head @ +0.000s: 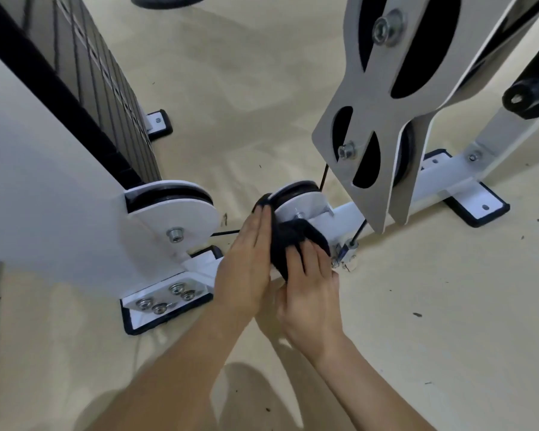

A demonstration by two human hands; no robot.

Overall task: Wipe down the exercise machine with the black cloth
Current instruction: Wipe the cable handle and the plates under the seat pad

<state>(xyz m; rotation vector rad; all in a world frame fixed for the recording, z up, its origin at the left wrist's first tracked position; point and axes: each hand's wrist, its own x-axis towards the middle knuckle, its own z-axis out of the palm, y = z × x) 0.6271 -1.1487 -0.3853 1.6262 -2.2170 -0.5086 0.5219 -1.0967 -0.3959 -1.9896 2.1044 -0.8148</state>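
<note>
**Cloth on the low pulley, both grips on it**

The black cloth (pixel 288 241) is sitting bunched against the low pulley (pixel 296 194) at the base of the cable machine (pixel 349 213). It's covering the pulley's near side, w/ its top edge reaching up beside the rim.

The L grip (pixel 246 259) is pressing flat on the cloth's left side. Its fingers are lying straight and together, tips pointing toward the pulley rim: wide, not clasping. The R grip (pixel 311 290) is lying on the cloth's lower right part, fingers bending over the wad and holding it against the white base. The two grips are touching along their inner edges. Both bare forearms are coming in from the bottom edge.

A thin black cable (pixel 324 177) is rising from the pulley's far side. To the left, a 2nd pulley (pixel 171 209) is sitting under the weight stack (pixel 106 98), w/ a bolted foot plate (pixel 165 300) just below it. A grey swivel bracket (pixel 364 119) is hanging over the right side. Dark specks (pixel 417 314) are lying on the beige floor (pixel 417 353).
</note>
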